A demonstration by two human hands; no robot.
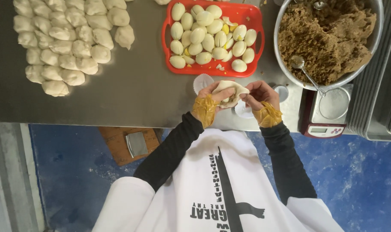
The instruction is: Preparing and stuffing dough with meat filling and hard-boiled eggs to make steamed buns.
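Both hands, left hand [210,96] and right hand [259,94], pinch a half-closed dough parcel [230,91]; many dough balls [66,41] wait far left.

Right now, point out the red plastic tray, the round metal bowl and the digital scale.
Red plastic tray [256,19], head view, right rim.
Round metal bowl [278,25], head view, left wall.
Digital scale [334,103], head view, round platform.
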